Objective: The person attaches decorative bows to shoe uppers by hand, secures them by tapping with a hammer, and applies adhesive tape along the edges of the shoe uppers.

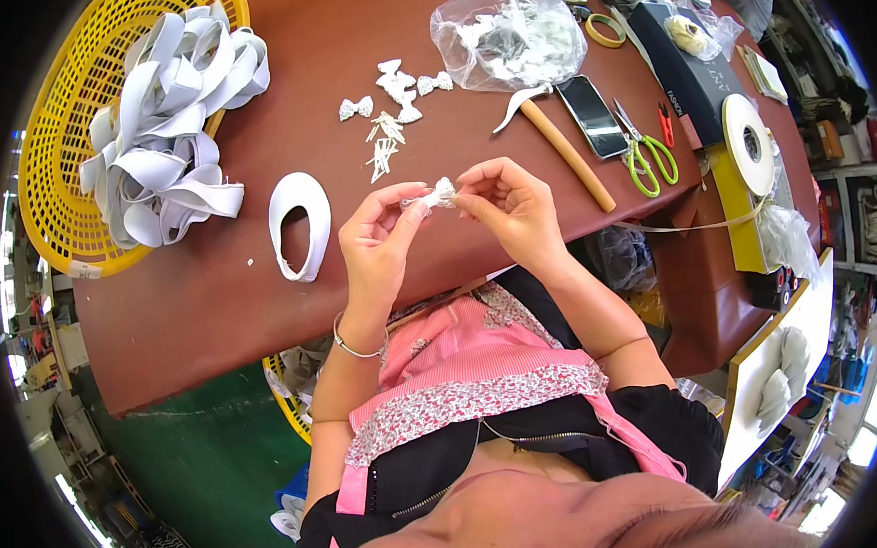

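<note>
A small white bow point(442, 193) is pinched between my two hands, just above the near part of the brown table point(218, 311). My left hand point(379, 233) grips its left side with thumb and forefinger, and my right hand point(511, 206) does the same at its right. Fingertips hide part of the bow. Several more white bows point(395, 80) lie farther off on the table, with a little heap of thin pale strips point(384, 144) close by. Left of my hands rests a white oval shoe upper point(313, 228) with an opening in its middle.
A yellow basket point(45, 206) holds piled white uppers point(177, 114) at the left. Beyond my hands are a clear bag point(517, 39) of white pieces, a wooden-handled hammer point(570, 155), a phone point(591, 116), green-handled scissors point(650, 160) and a tape roll point(747, 145). The table's front edge runs below my hands.
</note>
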`<state>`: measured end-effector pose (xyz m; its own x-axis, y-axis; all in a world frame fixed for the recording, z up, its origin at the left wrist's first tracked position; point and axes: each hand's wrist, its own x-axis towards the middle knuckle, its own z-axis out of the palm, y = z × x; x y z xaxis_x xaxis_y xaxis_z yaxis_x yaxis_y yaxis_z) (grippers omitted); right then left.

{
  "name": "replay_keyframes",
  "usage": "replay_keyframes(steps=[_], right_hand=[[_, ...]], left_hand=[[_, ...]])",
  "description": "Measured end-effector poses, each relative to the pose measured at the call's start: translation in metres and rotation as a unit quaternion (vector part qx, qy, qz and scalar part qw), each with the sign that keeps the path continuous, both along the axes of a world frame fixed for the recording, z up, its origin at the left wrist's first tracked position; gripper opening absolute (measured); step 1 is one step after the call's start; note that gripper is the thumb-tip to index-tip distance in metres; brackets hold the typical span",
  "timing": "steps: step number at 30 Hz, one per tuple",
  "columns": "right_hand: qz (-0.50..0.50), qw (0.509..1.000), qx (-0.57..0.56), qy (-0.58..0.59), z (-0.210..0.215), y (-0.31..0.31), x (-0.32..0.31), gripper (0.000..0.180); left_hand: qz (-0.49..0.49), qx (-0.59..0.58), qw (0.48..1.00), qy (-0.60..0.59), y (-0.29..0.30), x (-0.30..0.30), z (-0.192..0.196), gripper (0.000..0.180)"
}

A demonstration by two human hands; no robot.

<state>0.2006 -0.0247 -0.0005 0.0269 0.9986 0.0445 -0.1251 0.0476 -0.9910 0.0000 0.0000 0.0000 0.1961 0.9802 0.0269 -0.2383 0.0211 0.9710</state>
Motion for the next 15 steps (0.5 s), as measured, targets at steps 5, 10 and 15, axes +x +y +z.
replay_keyframes(steps=[5,10,15], right_hand=[[-0.002,0.999,-0.021,-0.043,-0.002,0.000,-0.005,0.025],[-0.006,0.997,-0.004,-0.070,-0.004,0.003,-0.001,0.023],[0.045,0.997,-0.039,-0.049,-0.002,0.009,0.007,0.024]], left_hand=[[-0.019,0.006,1.000,-0.003,0.000,-0.005,-0.002,0.023],[-0.031,0.002,1.000,0.002,0.002,-0.005,-0.010,0.023],[-0.055,-0.013,0.998,0.018,0.004,-0.008,-0.012,0.027]])
